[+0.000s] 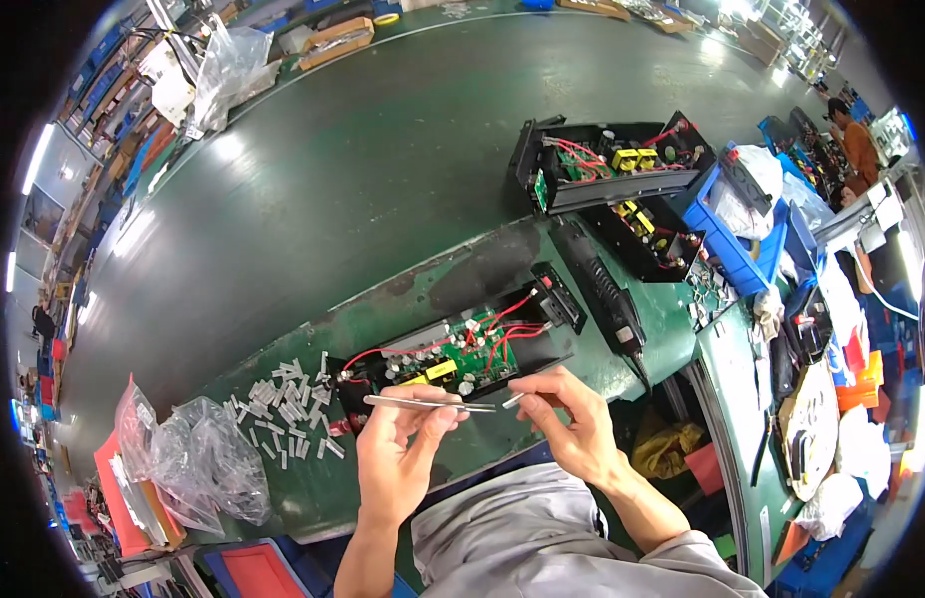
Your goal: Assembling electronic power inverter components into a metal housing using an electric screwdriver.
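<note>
My left hand is closed around a pair of metal tweezers, whose tips point right. Facing those tips, my right hand pinches a small silvery strip between thumb and fingers. Just beyond both hands lies an open black case with a green circuit board, red wires and a yellow component. To the left of the case is a loose heap of small silvery strips, like the one in my right hand.
A black electric screwdriver lies right of the case. Two more open black cases are stacked farther back, beside a blue bin. Clear plastic bags sit at the left edge. At the far right, a person is in the background.
</note>
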{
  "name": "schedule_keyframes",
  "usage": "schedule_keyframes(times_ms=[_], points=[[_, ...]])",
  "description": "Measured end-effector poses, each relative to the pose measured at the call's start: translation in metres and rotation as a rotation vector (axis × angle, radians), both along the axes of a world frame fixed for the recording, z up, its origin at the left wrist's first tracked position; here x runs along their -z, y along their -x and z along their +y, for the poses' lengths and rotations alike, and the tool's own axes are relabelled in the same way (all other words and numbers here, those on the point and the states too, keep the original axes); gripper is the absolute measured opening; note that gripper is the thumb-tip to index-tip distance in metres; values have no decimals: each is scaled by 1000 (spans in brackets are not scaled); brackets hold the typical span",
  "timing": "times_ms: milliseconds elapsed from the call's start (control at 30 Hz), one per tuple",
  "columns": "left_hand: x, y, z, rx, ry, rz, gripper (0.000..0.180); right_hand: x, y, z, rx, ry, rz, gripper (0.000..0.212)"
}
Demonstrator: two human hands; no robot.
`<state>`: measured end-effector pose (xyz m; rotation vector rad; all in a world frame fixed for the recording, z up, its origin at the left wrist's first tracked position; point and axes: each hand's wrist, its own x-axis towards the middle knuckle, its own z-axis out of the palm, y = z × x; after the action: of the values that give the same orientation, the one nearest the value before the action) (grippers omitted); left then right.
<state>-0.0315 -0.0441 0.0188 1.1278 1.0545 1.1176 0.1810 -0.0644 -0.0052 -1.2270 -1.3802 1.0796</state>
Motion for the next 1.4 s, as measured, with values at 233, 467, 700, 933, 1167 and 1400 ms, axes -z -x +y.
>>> schedule_keyframes(times_ms=[233, 467, 700, 933, 1167, 1400], points=[[1, -6, 2, 3, 11, 2, 23, 2, 0, 1, 23, -49, -1, 17], [2, -7, 7, 21, -33, 120, 18, 10, 1, 4, 5, -36, 27, 17], [12, 2, 20, 57, -494, 577, 21, 34, -45, -4, 457, -196, -408, 19], [19, -7, 29, 108, -564, 745, 28, 50, -81, 24, 648, -129, -885, 46], [26, -7, 36, 181, -593, 815, 27, 39, -85, 1, 514, 100, -885, 75], [8, -5, 38, 128, -636, 775, 26, 40, -75, -91, 416, 443, -469, 67]])
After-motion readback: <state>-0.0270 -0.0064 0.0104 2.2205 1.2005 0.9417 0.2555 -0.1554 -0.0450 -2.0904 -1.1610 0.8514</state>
